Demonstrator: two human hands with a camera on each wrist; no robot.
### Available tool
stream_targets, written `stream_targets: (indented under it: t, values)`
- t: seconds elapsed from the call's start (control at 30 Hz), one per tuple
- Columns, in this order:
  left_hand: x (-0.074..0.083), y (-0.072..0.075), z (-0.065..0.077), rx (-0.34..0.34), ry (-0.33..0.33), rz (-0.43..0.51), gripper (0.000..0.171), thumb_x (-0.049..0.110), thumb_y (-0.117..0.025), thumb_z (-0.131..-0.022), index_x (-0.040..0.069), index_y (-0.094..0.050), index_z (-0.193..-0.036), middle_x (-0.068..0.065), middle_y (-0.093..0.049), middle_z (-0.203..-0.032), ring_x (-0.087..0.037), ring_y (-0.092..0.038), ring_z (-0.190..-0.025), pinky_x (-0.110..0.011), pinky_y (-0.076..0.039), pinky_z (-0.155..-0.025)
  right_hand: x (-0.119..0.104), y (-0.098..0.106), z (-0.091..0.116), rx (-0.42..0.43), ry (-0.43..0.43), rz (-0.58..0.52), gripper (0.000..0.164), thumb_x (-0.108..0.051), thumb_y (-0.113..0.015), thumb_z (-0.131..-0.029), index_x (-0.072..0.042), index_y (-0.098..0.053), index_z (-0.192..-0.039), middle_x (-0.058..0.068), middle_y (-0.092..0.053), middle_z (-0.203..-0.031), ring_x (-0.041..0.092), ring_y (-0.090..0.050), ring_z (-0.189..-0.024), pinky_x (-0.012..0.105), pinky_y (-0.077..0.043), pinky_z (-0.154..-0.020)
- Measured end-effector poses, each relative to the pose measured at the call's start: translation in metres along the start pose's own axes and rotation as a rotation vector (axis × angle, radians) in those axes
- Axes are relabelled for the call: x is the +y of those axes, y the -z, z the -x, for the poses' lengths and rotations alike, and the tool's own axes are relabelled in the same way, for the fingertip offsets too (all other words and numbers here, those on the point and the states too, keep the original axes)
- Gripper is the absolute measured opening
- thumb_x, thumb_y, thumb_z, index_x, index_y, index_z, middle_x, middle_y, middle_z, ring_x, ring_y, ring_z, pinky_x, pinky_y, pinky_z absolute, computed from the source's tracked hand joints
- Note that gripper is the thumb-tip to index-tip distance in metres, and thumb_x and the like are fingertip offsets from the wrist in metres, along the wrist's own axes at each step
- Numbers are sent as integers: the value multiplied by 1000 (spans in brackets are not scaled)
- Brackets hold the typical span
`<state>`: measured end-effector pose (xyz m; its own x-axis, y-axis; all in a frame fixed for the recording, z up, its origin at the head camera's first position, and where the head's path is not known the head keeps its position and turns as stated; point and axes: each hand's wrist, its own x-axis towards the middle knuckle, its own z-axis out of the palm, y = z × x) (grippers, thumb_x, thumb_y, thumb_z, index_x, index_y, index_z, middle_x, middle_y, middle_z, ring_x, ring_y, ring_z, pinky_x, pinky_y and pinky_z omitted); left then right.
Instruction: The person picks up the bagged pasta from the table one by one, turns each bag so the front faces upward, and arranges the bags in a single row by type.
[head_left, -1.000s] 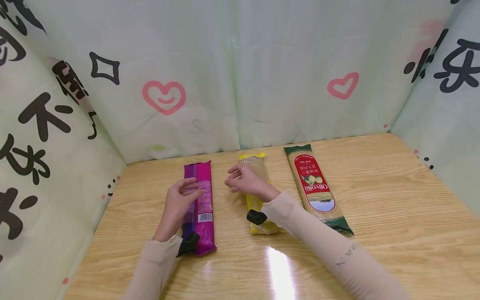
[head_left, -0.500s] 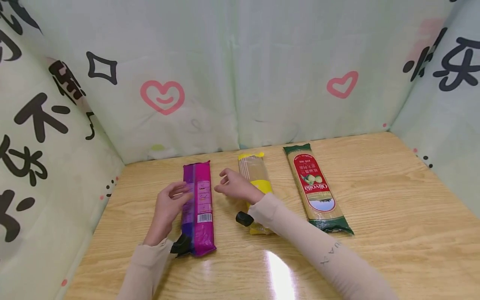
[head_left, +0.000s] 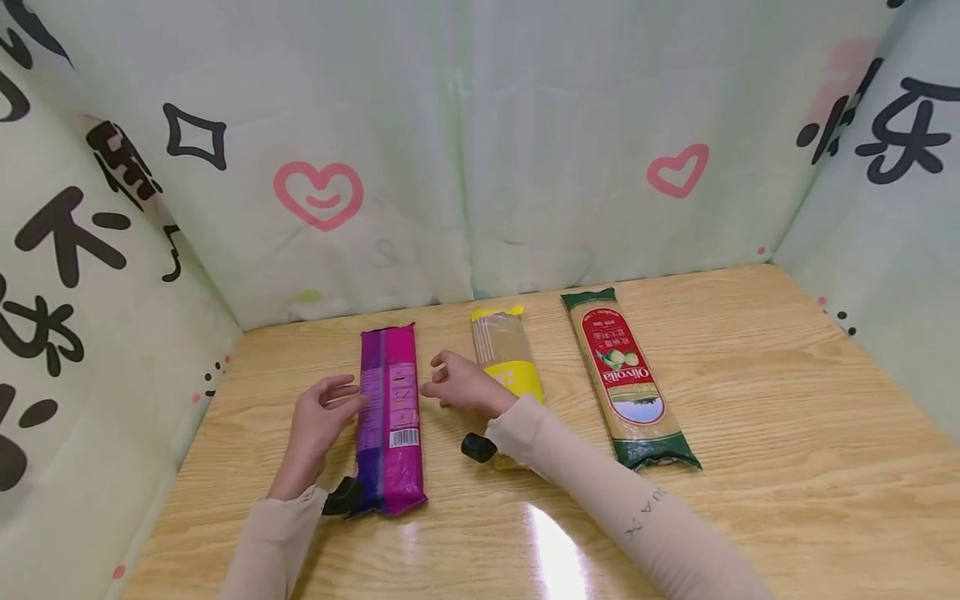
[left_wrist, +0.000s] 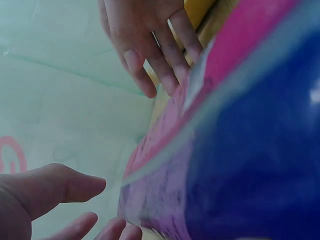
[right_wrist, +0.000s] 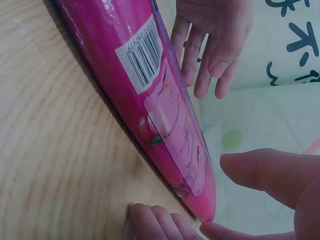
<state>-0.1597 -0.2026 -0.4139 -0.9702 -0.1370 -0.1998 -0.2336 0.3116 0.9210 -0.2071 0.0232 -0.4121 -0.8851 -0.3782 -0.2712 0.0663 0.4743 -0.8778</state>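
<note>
A long pink-and-purple packet [head_left: 401, 408] with a barcode lies flat on the wooden table, between my two hands. Beside its left edge is my left hand [head_left: 315, 429], thumb and fingers apart and holding nothing; in the head view the fingertips come close to the edge, and I cannot tell if they touch. On the other side, my right hand [head_left: 467, 385] has loosely bent fingers near the packet's right edge, with nothing gripped. The right wrist view shows the packet's barcode side [right_wrist: 140, 55] lying between both hands. Its contents are hidden by the wrapper.
A yellow-banded packet of pasta [head_left: 504, 346] lies partly under my right forearm. Further right is a spaghetti packet [head_left: 622, 375] with green ends and a red label. A pale printed curtain [head_left: 480, 150] encloses the table [head_left: 787, 400] at the back and sides.
Both hands have shifted left: the left from over the packet to beside its left edge, the right from over the yellow packet toward the pink-and-purple one. The packets stay put.
</note>
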Motion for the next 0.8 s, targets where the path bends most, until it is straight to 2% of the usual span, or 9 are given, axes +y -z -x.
stream_targets:
  t: [0.17, 0.4, 0.7, 0.8]
  values:
    - [-7, 3, -1, -1, 15, -26, 52, 13, -65, -94, -1, -48, -141, -23, -55, -137, -32, -56, -122, -39, -53, -97, 0, -6, 0, -11, 6, -35, 52, -17, -67, -94, 4, -45, -136, 18, -61, -115, 26, -67, -79, 31, -58, -78]
    - [-13, 3, -2, -11, 26, -27, 54, 12, -66, -93, -2, -47, -142, -25, -56, -136, -30, -58, -118, -33, -53, -95, -2, -12, -1, -63, 11, -132, 54, -11, -64, -95, 8, -41, -140, 23, -60, -120, 33, -69, -91, 37, -60, -82]
    - [-14, 3, -1, -75, 50, 28, 59, 11, -66, -94, -4, -41, -145, -28, -52, -140, -14, -63, -105, -22, -56, -83, -7, -18, -1, -92, -10, -242, 56, -8, -62, -95, 8, -36, -142, 24, -58, -121, 34, -68, -100, 43, -59, -85]
    - [-14, 2, -1, -81, 59, 23, 60, 12, -67, -93, -3, -40, -145, -28, -53, -139, -14, -64, -103, -22, -57, -81, -6, -19, -3, -94, -19, -276, 56, -8, -63, -95, 8, -36, -141, 23, -58, -120, 32, -68, -99, 44, -59, -84]
